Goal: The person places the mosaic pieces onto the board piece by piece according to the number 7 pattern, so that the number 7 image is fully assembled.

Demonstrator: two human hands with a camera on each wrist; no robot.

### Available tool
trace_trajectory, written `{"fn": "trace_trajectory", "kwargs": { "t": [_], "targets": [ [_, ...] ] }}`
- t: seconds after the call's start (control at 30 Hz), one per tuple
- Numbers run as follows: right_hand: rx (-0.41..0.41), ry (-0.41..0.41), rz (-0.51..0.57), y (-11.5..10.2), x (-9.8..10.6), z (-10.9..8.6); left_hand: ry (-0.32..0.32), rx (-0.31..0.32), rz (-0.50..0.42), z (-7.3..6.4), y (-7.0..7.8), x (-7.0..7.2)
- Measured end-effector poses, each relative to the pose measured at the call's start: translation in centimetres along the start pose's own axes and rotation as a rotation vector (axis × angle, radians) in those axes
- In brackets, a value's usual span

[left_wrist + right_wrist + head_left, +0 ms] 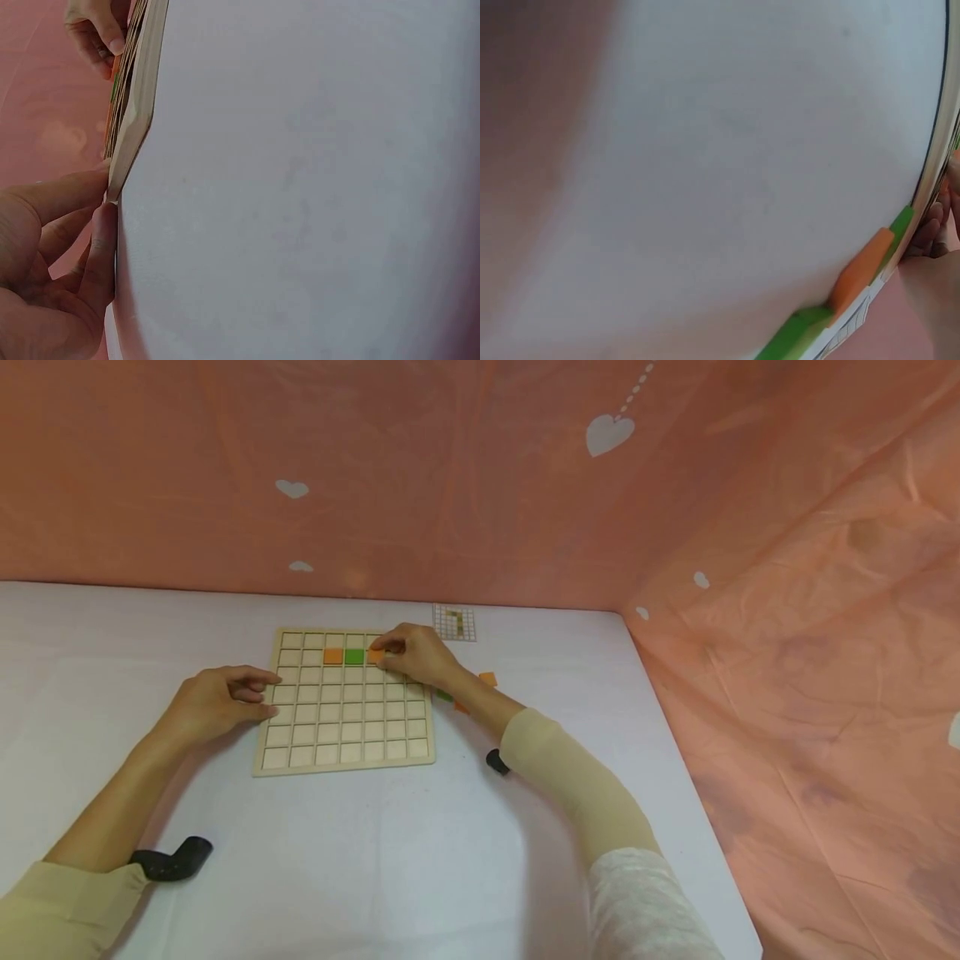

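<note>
The right hand [412, 653] has a closed grip, thumb and fingertips pinching an orange tile [375, 657] at the 2nd row from the far edge of a wooden grid board [350, 713]. Just left of it sits a green tile [354, 657], then a 2nd orange tile [333, 657], each in its own square. The left hand [213, 702] has its grip parted, fingertips touching the board's left edge. Loose tiles [488, 679] lie right of the board on the white surface [390, 868], near a patterned card [454, 622].
</note>
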State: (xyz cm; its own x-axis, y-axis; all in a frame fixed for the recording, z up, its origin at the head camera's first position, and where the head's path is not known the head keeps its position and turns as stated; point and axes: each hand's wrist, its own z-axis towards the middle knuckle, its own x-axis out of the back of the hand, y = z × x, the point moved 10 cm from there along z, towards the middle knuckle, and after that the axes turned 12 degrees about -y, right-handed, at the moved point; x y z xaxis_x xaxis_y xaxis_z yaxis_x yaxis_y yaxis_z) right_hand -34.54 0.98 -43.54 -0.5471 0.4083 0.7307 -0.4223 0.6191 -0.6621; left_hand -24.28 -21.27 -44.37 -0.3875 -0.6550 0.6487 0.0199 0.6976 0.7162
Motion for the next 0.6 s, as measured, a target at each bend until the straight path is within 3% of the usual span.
{"fn": "trace_trajectory", "kwargs": {
  "t": [0.6],
  "targets": [
    [-0.025,-0.024,-0.018,-0.01,-0.45,0.59,0.005,0.007,0.007,-0.07,-0.24,0.01]
  ]
}}
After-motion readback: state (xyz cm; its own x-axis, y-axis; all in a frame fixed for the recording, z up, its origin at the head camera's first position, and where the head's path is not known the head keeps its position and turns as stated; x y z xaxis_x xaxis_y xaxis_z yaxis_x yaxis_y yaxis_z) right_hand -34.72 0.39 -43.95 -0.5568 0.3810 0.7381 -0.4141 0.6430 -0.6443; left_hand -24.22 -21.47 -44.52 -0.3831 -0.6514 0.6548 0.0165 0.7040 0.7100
